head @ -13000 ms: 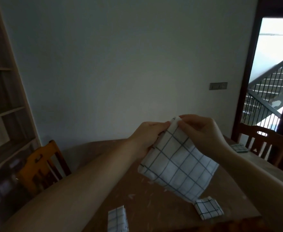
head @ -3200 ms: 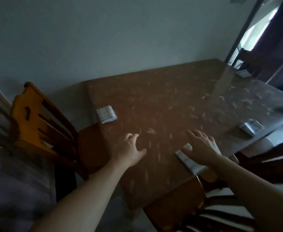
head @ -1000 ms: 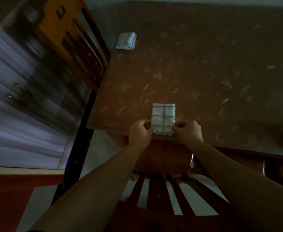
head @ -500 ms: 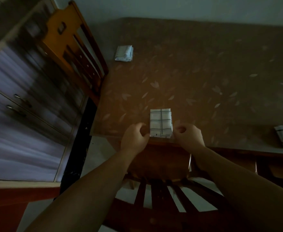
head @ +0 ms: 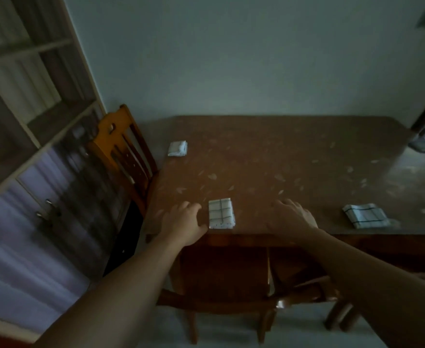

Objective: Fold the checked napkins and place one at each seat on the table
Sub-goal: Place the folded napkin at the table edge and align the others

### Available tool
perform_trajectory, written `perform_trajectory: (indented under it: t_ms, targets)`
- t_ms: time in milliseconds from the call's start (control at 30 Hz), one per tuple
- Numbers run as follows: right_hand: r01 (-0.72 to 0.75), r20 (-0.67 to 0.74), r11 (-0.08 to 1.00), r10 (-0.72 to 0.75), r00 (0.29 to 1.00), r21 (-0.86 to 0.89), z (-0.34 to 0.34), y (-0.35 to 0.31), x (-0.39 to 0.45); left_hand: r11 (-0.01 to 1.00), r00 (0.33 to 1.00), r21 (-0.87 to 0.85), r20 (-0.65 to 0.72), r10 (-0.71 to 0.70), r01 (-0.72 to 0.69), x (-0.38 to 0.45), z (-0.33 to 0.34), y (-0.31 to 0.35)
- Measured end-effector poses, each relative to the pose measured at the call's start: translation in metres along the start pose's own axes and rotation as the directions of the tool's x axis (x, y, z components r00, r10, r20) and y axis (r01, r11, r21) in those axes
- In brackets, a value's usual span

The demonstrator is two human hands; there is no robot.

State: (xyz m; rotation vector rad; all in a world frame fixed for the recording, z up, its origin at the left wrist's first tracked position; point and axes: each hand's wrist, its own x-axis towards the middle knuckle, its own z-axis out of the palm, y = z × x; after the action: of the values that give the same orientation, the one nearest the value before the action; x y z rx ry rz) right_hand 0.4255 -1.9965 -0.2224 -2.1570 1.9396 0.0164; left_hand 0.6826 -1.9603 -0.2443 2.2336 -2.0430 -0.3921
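The brown table [head: 281, 151] carries a pale leaf pattern over its top; a folded checked napkin [head: 221, 214] lies flat near the front edge, between the left hand [head: 182, 222] and the right hand [head: 291, 218], just beside the left one; a second folded napkin [head: 364, 216] lies on the top to the right of the right hand, well apart; a third folded napkin [head: 178, 148] lies far beyond the left hand, at the table's left edge.

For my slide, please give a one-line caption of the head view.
Both hands, left and right, hover open beside a folded napkin at the table edge.
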Motion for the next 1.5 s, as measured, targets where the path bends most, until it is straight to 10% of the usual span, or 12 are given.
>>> perform_trajectory:
  t_ms: [400, 867, 1500]
  targets:
    - [-0.123, -0.191, 0.986, 0.143, 0.971, 0.110, -0.070, 0.213, -0.139, 0.980, 0.980, 0.015, -0.031, 0.199, -0.199, -0.095, 0.002, 0.233]
    - [-0.236, -0.120, 0.965, 0.249, 0.961, 0.112, -0.059, 0.362, -0.061, 0.961, 0.957, -0.022, 0.085, 0.278, -0.277, 0.022, 0.080, 0.388]
    - [-0.287, 0.245, 0.867, 0.198, 0.949, 0.408, 0.028, 0.458, 0.141, 0.880, 0.948, -0.382, 0.251, -0.196, 0.283, 0.149, 0.211, 0.457]
